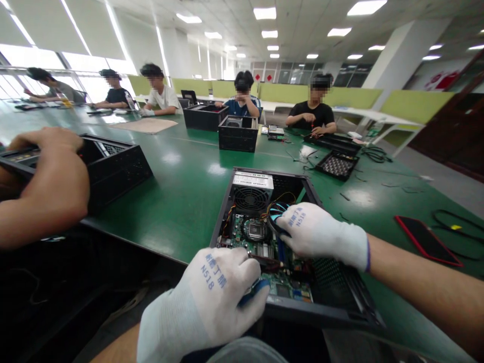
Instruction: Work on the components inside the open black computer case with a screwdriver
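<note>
An open computer case [221,229] lies in front of me at the table's near edge. Inside are a power supply [252,181] with a round fan grille, a motherboard [278,290] and a bare metal processor socket [257,231]. My right hand [313,232], in a white glove, is closed around a black cooling fan with light-blue blades [279,207], over the case's right side. My left hand [215,295], also gloved, is curled at the case's near left corner. Its fingers and thumb meet near something dark and blue; what they hold is hidden.
A person's arms [56,176] reach into another black case [117,176] on my left. Several people sit across the green table [177,186], with more cases [238,136]. To the right lie a black tray [338,165], a red-edged black pad [427,241] and cables [459,227].
</note>
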